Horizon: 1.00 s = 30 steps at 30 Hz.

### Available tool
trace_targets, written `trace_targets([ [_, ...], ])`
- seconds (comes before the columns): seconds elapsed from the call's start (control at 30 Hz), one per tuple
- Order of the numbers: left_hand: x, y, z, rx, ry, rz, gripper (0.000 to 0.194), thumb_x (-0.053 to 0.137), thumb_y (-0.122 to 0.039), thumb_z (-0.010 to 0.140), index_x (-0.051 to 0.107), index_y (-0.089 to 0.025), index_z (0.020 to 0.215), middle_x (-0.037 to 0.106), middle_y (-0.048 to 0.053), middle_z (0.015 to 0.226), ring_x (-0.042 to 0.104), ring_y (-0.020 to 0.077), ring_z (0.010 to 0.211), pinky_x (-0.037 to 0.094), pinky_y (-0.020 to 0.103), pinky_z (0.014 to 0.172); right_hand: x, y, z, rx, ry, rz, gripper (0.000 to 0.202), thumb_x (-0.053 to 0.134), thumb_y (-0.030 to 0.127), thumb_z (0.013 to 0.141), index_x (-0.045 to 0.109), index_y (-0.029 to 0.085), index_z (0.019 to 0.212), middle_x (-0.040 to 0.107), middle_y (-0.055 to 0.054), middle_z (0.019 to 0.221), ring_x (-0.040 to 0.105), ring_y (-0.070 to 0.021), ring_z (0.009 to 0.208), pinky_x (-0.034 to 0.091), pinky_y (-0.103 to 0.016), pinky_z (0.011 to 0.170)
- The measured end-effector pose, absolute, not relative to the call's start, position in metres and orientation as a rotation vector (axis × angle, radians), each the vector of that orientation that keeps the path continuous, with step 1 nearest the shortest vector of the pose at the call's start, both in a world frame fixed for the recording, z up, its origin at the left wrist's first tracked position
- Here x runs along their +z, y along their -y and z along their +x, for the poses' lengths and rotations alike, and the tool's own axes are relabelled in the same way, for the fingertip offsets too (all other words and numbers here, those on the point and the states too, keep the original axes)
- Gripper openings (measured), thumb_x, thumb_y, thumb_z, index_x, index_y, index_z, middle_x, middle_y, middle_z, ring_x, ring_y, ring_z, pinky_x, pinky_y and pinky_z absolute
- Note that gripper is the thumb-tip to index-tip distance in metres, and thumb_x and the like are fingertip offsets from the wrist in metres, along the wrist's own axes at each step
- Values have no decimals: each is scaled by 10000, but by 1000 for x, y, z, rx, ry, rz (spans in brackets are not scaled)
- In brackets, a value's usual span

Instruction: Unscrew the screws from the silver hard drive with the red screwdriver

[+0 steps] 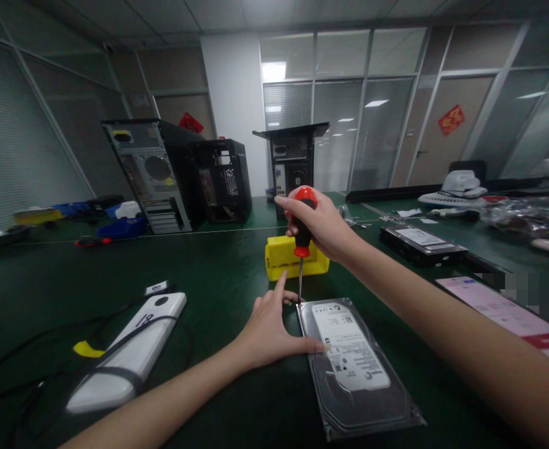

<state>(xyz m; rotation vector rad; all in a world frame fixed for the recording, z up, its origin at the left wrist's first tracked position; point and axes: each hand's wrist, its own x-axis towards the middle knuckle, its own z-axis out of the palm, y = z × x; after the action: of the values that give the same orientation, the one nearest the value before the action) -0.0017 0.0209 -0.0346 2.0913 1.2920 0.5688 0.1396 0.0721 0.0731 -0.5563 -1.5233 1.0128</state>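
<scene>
A hard drive [358, 386] with a white label lies on the green table in front of me. My right hand [318, 221] is wrapped around the red and black handle of a screwdriver [301, 271], held upright. Its shaft reaches down to the far left corner of the drive; the exact tip contact is hard to make out. Spread over the drive's left edge, my left hand [267, 327] rests its thumb on the label. Its index finger points forward, and another finger is close to the screwdriver tip. Just behind stands a yellow plastic bin [274, 255].
On the left lies a white power bank-like device [134, 349] with black cables. Computer cases [143, 168] stand at the back, another case [295, 156] in the middle. To the right are more hard drives [424, 240] and a phone with a lit screen [498, 312].
</scene>
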Motion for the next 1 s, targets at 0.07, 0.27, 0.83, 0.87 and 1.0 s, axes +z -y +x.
trace_targets([
  [0.07,-35,-21,-1,564,-1300,2090,1244,694,-685,494,31,-232,1444,497,78,1253,375,345,1164,270,481,991,73,-72,140,1002,1547,-548,240,626,352,749,448,199,800,493,50,622,455,-61,474,438,-224,512],
  [0.27,-31,-21,-1,560,-1276,2149,1051,674,-690,522,279,-233,1383,495,91,1200,410,327,1106,316,466,954,74,-69,140,993,1579,-568,214,603,348,764,444,208,797,486,49,623,446,-65,485,433,-230,520],
  [0.83,-37,31,28,306,-709,2769,358,695,-464,692,450,-209,745,561,-13,809,478,157,714,300,263,609,75,-73,139,1025,1583,-584,247,625,370,741,453,206,809,493,31,665,465,-72,514,477,-257,566],
  [0.87,-37,31,28,303,-704,2787,368,678,-494,702,447,-209,739,561,-15,799,479,155,708,296,264,600,74,-75,138,1032,1595,-583,252,625,377,739,455,206,812,493,31,665,468,-73,517,481,-259,568],
  [1.0,-32,29,27,355,-753,2782,371,650,-514,729,442,-208,754,560,-22,821,491,151,736,310,258,619,72,-83,133,997,1595,-576,248,614,388,747,452,210,807,483,37,644,457,-68,499,483,-253,555],
])
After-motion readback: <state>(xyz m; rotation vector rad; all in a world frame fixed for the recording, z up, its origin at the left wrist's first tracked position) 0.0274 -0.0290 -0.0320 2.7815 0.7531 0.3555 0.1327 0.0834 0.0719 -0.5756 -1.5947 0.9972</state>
